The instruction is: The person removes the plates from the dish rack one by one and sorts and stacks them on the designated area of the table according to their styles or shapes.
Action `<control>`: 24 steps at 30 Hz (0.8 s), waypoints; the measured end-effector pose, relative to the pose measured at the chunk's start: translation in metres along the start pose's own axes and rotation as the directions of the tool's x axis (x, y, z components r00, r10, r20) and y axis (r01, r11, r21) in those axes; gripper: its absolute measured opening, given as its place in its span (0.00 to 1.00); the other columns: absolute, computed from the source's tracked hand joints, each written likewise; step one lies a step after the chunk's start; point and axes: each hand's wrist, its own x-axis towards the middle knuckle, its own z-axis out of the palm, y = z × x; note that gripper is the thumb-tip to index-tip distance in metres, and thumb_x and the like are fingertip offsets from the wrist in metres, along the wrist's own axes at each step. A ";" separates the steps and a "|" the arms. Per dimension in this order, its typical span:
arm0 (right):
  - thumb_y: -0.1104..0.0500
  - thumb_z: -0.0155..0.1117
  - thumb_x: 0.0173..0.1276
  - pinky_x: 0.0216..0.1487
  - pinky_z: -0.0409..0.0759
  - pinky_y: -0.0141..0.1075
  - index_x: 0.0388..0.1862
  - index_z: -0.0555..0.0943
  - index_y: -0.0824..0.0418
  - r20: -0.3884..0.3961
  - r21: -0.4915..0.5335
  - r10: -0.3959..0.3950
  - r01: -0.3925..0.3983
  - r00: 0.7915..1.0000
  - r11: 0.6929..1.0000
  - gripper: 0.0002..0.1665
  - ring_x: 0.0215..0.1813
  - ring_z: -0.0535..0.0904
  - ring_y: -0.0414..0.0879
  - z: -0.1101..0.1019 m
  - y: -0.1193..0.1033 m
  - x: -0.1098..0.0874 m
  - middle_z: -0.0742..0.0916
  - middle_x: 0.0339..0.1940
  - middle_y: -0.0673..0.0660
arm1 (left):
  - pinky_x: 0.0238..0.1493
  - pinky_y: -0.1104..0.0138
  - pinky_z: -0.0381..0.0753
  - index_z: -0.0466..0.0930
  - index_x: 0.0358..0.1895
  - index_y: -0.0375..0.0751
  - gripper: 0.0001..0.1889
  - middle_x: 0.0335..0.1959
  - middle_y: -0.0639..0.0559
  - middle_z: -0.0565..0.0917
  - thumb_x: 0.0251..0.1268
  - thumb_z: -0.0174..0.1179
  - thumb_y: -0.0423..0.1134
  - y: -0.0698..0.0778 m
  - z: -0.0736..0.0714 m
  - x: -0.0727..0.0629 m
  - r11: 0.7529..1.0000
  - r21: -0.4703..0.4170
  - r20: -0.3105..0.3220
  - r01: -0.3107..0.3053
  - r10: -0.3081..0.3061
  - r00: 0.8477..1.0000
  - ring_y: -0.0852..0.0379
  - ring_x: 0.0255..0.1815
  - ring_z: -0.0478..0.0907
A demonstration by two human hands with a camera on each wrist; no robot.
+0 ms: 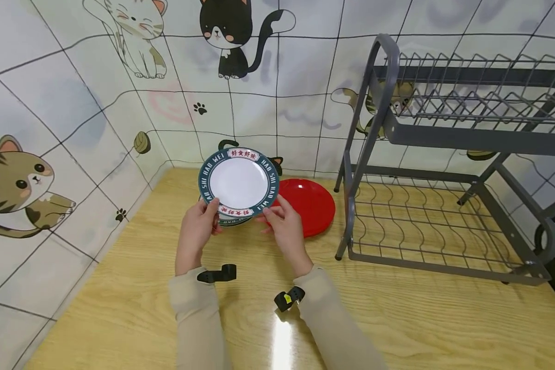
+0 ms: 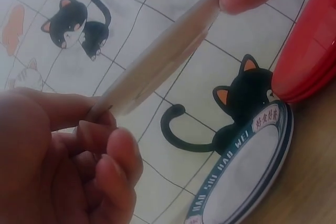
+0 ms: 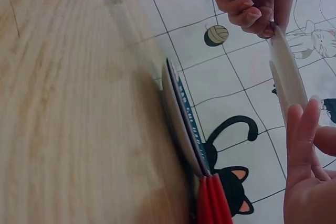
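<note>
A white plate [image 1: 239,182] with a dark green lettered rim is held up, tilted, between both hands. My left hand [image 1: 196,228] pinches its lower left edge, thumb on the upper face and fingers curled beneath. At the lower right edge, my right hand [image 1: 285,228] grips it between thumb and fingers. Below it, another green-rimmed plate [image 2: 239,179] lies on the table, mostly hidden in the head view. Beside that one sits a stack of red plates [image 1: 307,208]; the right wrist view shows several layered red edges [image 3: 212,200].
A grey two-tier wire dish rack [image 1: 432,221] stands on the wooden table [image 1: 134,288], right of the red plates. Tiled walls [image 1: 300,67] with cat drawings rise behind and at the left. Each wrist carries a black strap [image 1: 217,274].
</note>
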 end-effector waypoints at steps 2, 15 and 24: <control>0.59 0.56 0.64 0.34 0.79 0.43 0.67 0.60 0.56 0.013 0.029 0.014 -0.014 1.000 0.999 0.32 0.38 0.82 0.49 0.001 0.010 0.003 0.82 0.41 0.59 | 0.25 0.65 0.74 0.69 0.35 0.38 0.23 0.22 0.47 0.70 0.65 0.43 0.58 -0.003 -0.001 0.003 1.000 -0.012 0.002 0.008 -0.008 1.000 0.53 0.19 0.75; 0.58 0.48 0.69 0.44 0.75 0.50 0.71 0.49 0.48 0.243 0.145 0.140 -0.178 0.960 0.973 0.34 0.48 0.77 0.57 0.007 0.028 0.001 0.78 0.49 0.60 | 0.26 0.66 0.73 0.66 0.34 0.38 0.20 0.21 0.48 0.70 0.68 0.40 0.53 -0.033 0.001 0.016 0.991 -0.076 0.009 0.106 -0.106 0.994 0.56 0.19 0.73; 0.58 0.47 0.70 0.42 0.76 0.48 0.71 0.47 0.48 0.331 0.129 0.128 -0.179 0.935 0.975 0.34 0.48 0.77 0.57 0.001 0.041 0.001 0.79 0.49 0.62 | 0.24 0.69 0.72 0.65 0.35 0.39 0.18 0.21 0.50 0.69 0.69 0.39 0.52 -0.050 0.009 0.022 0.969 -0.144 0.027 0.201 -0.200 0.980 0.55 0.20 0.73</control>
